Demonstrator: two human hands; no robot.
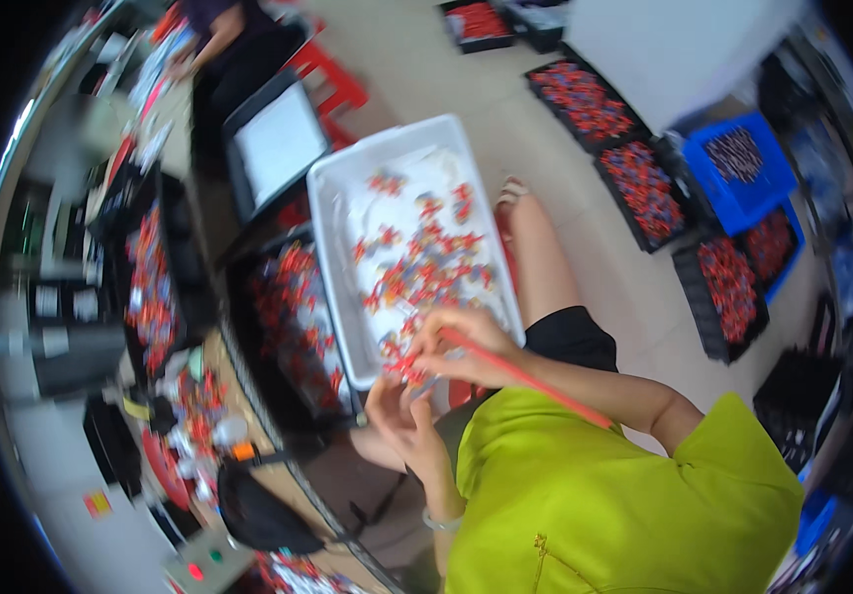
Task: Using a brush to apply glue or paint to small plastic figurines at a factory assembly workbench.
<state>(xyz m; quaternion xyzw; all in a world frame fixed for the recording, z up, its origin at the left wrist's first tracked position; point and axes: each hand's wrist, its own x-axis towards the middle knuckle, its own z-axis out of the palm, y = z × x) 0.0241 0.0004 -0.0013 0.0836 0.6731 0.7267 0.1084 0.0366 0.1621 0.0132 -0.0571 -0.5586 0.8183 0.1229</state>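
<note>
A long thin red stick point(555, 381) slants back from the fingers of my right hand point(471, 346), which is closed round it. My left hand point(408, 421) is just left of it, thumb and fingers pinched on a small red-and-grey piece point(424, 384). Where the stick's front end meets the piece is blurred. Both hands are over the near edge of a white plastic tub point(322, 213). Scattered inside the tub are many small red, grey and yellow pieces point(436, 262), too blurred to name.
Left of the tub, a black tray point(293, 327) holds similar pieces, and another black bin point(149, 287) stands beyond. Black trays point(585, 99) and a blue crate point(743, 163) are on the floor at right. Another person point(233, 40) is at the far left, near a red stool point(327, 79).
</note>
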